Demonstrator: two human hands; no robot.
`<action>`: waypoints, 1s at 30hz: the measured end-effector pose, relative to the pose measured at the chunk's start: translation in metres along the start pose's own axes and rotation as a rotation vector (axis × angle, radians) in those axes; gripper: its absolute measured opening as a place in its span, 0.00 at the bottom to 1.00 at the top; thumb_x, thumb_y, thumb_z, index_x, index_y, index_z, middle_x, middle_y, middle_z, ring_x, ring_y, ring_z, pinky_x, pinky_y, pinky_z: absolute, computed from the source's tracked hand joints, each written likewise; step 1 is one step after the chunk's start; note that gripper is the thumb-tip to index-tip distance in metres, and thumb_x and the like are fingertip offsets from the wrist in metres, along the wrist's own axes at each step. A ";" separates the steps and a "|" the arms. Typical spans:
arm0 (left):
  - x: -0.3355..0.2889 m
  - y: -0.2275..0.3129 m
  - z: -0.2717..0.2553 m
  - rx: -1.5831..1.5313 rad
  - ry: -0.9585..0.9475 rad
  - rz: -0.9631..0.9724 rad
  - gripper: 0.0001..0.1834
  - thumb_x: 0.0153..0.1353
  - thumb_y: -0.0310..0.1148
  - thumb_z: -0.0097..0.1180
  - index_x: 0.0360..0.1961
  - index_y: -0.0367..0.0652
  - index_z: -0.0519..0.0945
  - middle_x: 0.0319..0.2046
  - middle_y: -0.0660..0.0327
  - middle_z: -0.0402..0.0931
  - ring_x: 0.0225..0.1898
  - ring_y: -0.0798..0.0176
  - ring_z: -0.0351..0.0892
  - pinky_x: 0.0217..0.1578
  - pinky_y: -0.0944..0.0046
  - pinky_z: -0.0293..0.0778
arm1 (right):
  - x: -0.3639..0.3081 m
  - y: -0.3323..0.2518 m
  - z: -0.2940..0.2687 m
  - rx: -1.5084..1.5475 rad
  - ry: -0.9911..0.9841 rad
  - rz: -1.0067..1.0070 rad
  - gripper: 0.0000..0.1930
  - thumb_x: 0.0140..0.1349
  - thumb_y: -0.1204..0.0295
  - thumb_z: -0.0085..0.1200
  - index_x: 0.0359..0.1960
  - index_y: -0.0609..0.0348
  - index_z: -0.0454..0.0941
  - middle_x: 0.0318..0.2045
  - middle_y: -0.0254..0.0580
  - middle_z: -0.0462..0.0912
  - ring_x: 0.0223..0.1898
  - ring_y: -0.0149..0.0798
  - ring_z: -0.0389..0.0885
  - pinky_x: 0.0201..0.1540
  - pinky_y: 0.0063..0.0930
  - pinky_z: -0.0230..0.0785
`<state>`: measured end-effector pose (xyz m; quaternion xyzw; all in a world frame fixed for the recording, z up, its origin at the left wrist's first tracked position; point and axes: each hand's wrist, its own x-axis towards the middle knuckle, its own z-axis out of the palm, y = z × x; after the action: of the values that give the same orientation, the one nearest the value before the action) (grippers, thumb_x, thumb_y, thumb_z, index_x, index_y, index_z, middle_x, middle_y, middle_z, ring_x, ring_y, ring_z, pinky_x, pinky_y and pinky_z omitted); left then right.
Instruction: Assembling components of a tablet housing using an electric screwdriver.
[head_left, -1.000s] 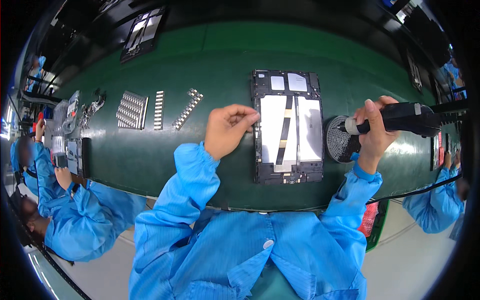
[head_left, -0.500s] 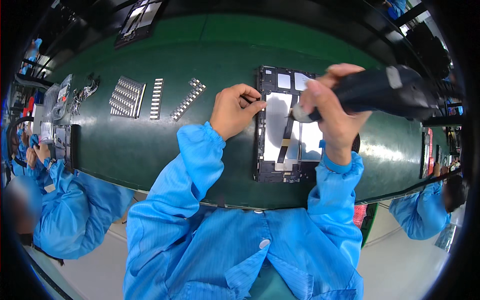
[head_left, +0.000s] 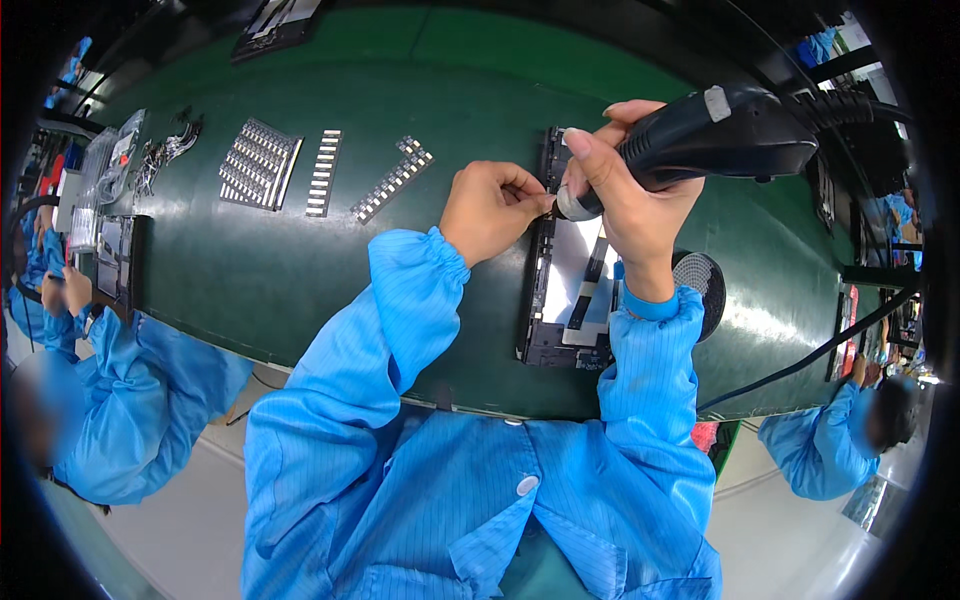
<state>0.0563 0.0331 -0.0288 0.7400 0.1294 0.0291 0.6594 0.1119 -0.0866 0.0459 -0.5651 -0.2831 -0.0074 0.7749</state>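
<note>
Looking down from the head view, we see two bare hands busy at the left edge of a flat black frame with a shiny silver plate [head_left: 573,255]. This frame lies on the green tabletop [head_left: 770,240], in front of the person, a bit to the right. The right hand [head_left: 640,210] covers its top part.

The right hand is wrapped around a fat black plastic power driver with a pale nose [head_left: 735,140]. The nose points at the frame's left edge, right by the other hand. I cannot see if its tip touches.

The left hand [head_left: 490,212] has its thumb and first finger close together at that same edge. I cannot tell if they pinch a tiny part.

The job looks part done. The black ribbon with gold bands [head_left: 588,290] already lies along the silver plate. The frame has no cover over it, so its insides show. The spot by the fingers seems to be the bit being worked on, and it does not look finished. I cannot count what is left there.

A round grey dish with bumps [head_left: 712,295] sits just right of the frame. Off to the left lie a striped block of small silver pieces [head_left: 260,165], one straight strip [head_left: 323,175] and one bent strip [head_left: 395,183].
</note>
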 end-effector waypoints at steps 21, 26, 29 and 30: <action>-0.001 -0.001 0.000 -0.032 -0.004 0.039 0.03 0.51 0.23 0.62 0.26 0.34 0.81 0.20 0.62 0.78 0.21 0.74 0.75 0.22 0.72 0.70 | -0.004 0.005 0.001 -0.007 -0.013 0.030 0.14 0.48 0.87 0.62 0.36 0.68 0.73 0.21 0.41 0.79 0.21 0.27 0.77 0.24 0.20 0.70; 0.000 -0.006 0.000 -0.028 0.013 0.053 0.05 0.49 0.25 0.64 0.25 0.34 0.82 0.20 0.59 0.80 0.21 0.71 0.77 0.24 0.70 0.74 | -0.011 0.007 0.004 -0.116 -0.126 -0.080 0.17 0.52 0.87 0.57 0.40 0.62 0.66 0.20 0.42 0.75 0.18 0.30 0.74 0.23 0.23 0.70; 0.000 -0.008 0.000 -0.067 0.015 0.101 0.05 0.49 0.25 0.65 0.25 0.34 0.81 0.19 0.59 0.79 0.21 0.71 0.77 0.24 0.70 0.74 | -0.017 0.002 0.008 -0.195 -0.149 -0.075 0.18 0.51 0.88 0.57 0.40 0.61 0.65 0.21 0.41 0.75 0.19 0.30 0.75 0.23 0.21 0.69; -0.001 -0.008 0.000 -0.017 0.038 0.134 0.05 0.49 0.25 0.65 0.25 0.34 0.81 0.19 0.59 0.79 0.21 0.71 0.77 0.24 0.70 0.74 | -0.018 0.000 0.009 -0.267 -0.171 -0.085 0.18 0.51 0.88 0.57 0.40 0.61 0.65 0.21 0.41 0.75 0.19 0.30 0.75 0.23 0.21 0.69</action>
<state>0.0546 0.0337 -0.0365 0.7407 0.0921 0.0882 0.6596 0.0935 -0.0843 0.0393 -0.6491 -0.3682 -0.0295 0.6650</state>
